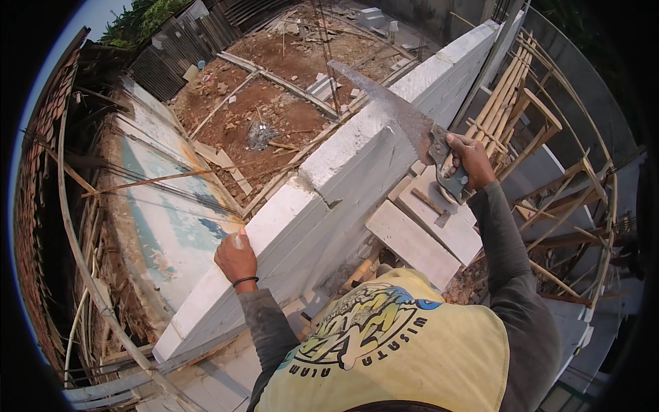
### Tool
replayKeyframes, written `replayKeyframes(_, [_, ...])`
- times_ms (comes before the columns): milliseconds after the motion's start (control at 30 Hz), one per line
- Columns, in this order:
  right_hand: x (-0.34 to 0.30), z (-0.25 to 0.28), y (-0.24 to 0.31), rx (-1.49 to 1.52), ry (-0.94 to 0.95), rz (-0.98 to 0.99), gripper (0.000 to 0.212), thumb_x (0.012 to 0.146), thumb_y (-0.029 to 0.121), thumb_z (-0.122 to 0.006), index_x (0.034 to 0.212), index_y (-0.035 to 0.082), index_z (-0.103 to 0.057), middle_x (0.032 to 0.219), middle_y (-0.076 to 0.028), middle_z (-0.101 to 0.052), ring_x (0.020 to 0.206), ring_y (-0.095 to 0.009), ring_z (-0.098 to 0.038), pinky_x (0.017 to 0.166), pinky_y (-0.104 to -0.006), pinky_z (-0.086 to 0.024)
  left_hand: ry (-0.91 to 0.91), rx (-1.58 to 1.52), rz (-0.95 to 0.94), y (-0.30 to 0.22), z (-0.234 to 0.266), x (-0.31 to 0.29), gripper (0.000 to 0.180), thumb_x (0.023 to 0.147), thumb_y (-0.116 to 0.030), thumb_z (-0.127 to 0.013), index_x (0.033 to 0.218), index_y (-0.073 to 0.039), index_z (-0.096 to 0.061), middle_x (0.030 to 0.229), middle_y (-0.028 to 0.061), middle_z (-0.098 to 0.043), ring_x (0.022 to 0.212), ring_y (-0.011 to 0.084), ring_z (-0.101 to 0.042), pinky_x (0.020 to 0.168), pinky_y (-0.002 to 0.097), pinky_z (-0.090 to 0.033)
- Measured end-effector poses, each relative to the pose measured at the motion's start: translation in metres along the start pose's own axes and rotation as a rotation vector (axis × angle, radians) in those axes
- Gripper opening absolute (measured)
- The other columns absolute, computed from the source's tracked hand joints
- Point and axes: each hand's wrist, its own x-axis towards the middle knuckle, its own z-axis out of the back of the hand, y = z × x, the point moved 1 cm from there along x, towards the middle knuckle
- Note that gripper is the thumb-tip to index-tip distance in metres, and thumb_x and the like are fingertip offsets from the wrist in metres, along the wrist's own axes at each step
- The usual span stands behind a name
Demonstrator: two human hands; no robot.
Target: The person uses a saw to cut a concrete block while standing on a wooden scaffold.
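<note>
The saw (401, 115) is at the upper centre of the frame, its blade slanting up-left across the wall (371, 185); whether its teeth touch, I cannot tell. The right hand (470, 161), right of centre, is clenched round the saw's handle. The left hand (237, 259), left of centre, rests on the wall's top; how firmly it grips, I cannot tell. I see 2 likely risks: the blade could skip if it met the wall at a slant, and the chipped notch (317, 191) near centre could crumble under pressure. The wall's 2 top edges run from lower left to upper right. Over the dirt (240, 127) at upper centre, the tip has room; poles (504, 96) at upper right could crowd a backswing.
</note>
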Motion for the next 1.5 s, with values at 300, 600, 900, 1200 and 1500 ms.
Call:
replayKeyframes(300, [0.011, -0.023, 0.005, -0.098, 0.073, -0.019, 0.039, 0.095, 0.026, -0.069, 0.115, -0.008, -0.068, 0.075, -0.003, -0.059, 0.054, -0.009, -0.051, 0.044, -0.0273, -0.05, 0.031, 0.01, 0.024, -0.007, 0.001, 0.003, 0.036, 0.098, -0.039, -0.057, 0.088, -0.007, -0.069, 0.091, 0.0131, -0.069, 0.091, 0.0358, -0.061, 0.085, 0.0486, -0.044])
replayKeyframes(600, [0.082, -0.026, 0.037, -0.071, 0.027, 0.094, 0.04, 0.095, 0.028, -0.068, 0.113, -0.008, -0.069, 0.071, -0.001, -0.054, 0.054, -0.009, -0.05, 0.044, -0.0284, -0.049, -0.004, 0.018, -0.017, -0.009, -0.007, 0.009, 0.038, 0.097, -0.04, -0.058, 0.089, -0.005, -0.07, 0.087, 0.0144, -0.068, 0.085, 0.0364, -0.062, 0.08, 0.0482, -0.046])
replayKeyframes(900, [-0.051, -0.029, 0.007, -0.134, 0.252, 0.009, 0.041, 0.096, 0.029, -0.067, 0.116, -0.007, -0.068, 0.076, -0.003, -0.061, 0.049, -0.007, -0.049, 0.042, -0.0246, -0.048, -0.023, 0.008, 0.023, -0.007, 0.001, 0.0, 0.036, 0.096, -0.039, -0.06, 0.091, -0.004, -0.07, 0.09, 0.0151, -0.067, 0.089, 0.0365, -0.061, 0.084, 0.0486, -0.044])
replayKeyframes(1200, [0.059, -0.061, 0.042, -0.196, 0.165, 0.057, 0.038, 0.096, 0.027, -0.066, 0.112, -0.007, -0.069, 0.066, 0.001, -0.049, 0.051, -0.008, -0.05, 0.046, -0.0265, -0.05, -0.03, -0.046, -0.014, -0.007, -0.002, 0.006, 0.038, 0.096, -0.041, -0.058, 0.09, -0.005, -0.069, 0.088, 0.0146, -0.066, 0.09, 0.0358, -0.061, 0.087, 0.0482, -0.044])
replayKeyframes(1500, [-0.04, -0.018, 0.023, -0.042, 0.07, 0.007, 0.037, 0.098, 0.027, -0.065, 0.114, -0.006, -0.067, 0.074, -0.003, -0.06, 0.048, -0.008, -0.051, 0.044, -0.0252, -0.047, -0.003, -0.032, 0.037, -0.007, 0.005, 0.0, 0.038, 0.096, -0.041, -0.058, 0.087, -0.005, -0.068, 0.089, 0.0152, -0.066, 0.09, 0.0367, -0.061, 0.087, 0.0485, -0.043])
